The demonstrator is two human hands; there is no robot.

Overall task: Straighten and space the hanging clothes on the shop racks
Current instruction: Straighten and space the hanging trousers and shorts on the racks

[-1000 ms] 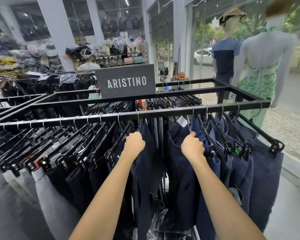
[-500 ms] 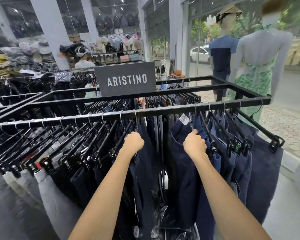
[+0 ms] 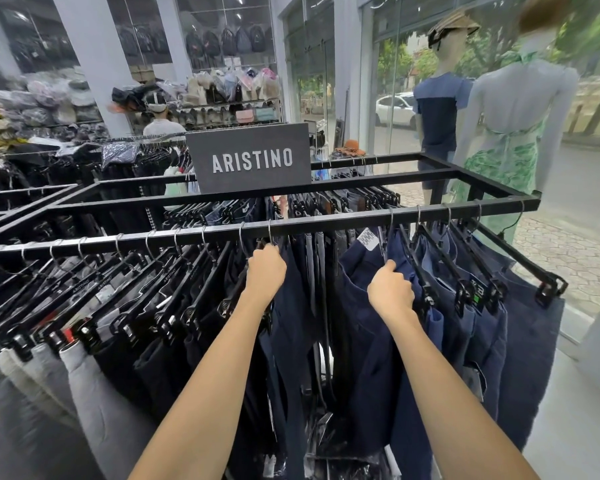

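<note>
A black metal rack carries a row of trousers on black clip hangers. Dark and grey trousers crowd the left stretch of the front rail; navy trousers hang at the right. My left hand grips the hanger of a dark navy pair just under the rail. My right hand grips the hanger and waistband of a navy pair with a white tag. A gap of hanging cloth separates the two pairs.
A grey ARISTINO sign stands on the rack's middle bar. Two mannequins stand at the glass shopfront to the right. Another rack adjoins at the left. A person stands by shelves of bags further back.
Both hands keep their grips. The left hand's pair has slid slightly left and the right hand's slightly right, widening the gap between them. The view has shifted a little.
</note>
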